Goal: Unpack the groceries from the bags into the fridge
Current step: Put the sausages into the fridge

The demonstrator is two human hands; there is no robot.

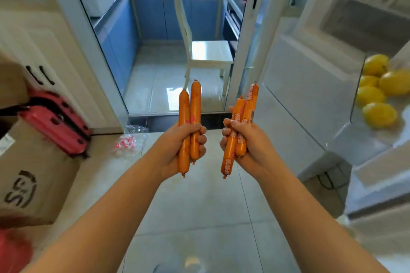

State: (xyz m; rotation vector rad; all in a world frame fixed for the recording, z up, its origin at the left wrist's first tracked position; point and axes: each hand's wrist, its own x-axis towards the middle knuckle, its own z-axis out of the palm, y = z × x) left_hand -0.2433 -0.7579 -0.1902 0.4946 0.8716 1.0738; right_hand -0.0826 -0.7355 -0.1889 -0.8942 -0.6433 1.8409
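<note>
Left hand: the left hand point(188, 144) is curled round two orange sausages point(190, 126), gripping them at their lower half.
Right hand: the right hand point(240, 142) is wrapped round another pair of sausages point(240, 126), which carry printed labels.
Long axis: all four sticks stand close to upright, tops pointing away from the body; the right pair leans a little to the right.
Between the hands: the two bundles are near each other but apart, held over the tiled floor point(199, 217).
Fridge: the open fridge point(377, 184) lies to the right, its door point(306, 99) swung out just beyond the right hand.
Shelf: yellow lemons point(379, 115) sit on a shelf, toward its front edge.
Nearer hand: the right hand is nearer the fridge, so I judge it would go in first, the sticks turned sideways.
Left side: a cardboard box point(37, 173) and a red crate point(57, 122) stand at the left; a plastic bag point(131, 142) lies on the floor.
</note>
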